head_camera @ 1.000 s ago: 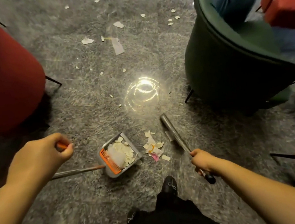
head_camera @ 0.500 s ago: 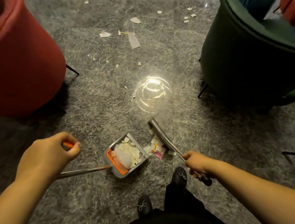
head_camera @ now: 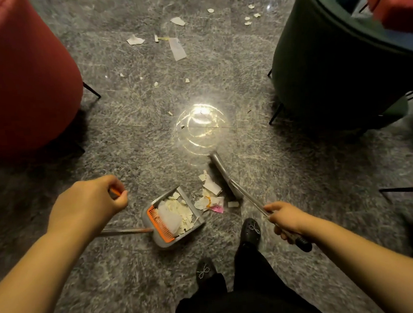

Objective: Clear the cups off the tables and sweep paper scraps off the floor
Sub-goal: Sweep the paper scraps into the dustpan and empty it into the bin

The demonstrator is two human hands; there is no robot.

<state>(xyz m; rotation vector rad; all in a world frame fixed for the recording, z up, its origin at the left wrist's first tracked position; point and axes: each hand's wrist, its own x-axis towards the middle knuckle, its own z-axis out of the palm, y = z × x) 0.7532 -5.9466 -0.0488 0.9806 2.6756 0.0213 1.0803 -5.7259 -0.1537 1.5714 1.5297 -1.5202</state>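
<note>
Left hand [head_camera: 89,204] fisted on orange-tipped metal handle of grey plastic dustpan [head_camera: 173,216], heaped with torn white paper. Right hand [head_camera: 287,218] gripping broom [head_camera: 227,179] beside crumpled scraps [head_camera: 210,197] on glossy marbled floor [head_camera: 124,138].

Dim indoor scene with one hard glare spot on a glossy floor [head_camera: 129,143]

A ceiling light's reflection [head_camera: 201,128] burned white mid-frame; small sparkles dotted the top edge. Deep shadow pooled under the red chair [head_camera: 19,80] and green chair [head_camera: 337,70]. Wide-angle distortion bowed the edges; the right hand [head_camera: 287,218] and corners looked soft, slightly smeared
</note>
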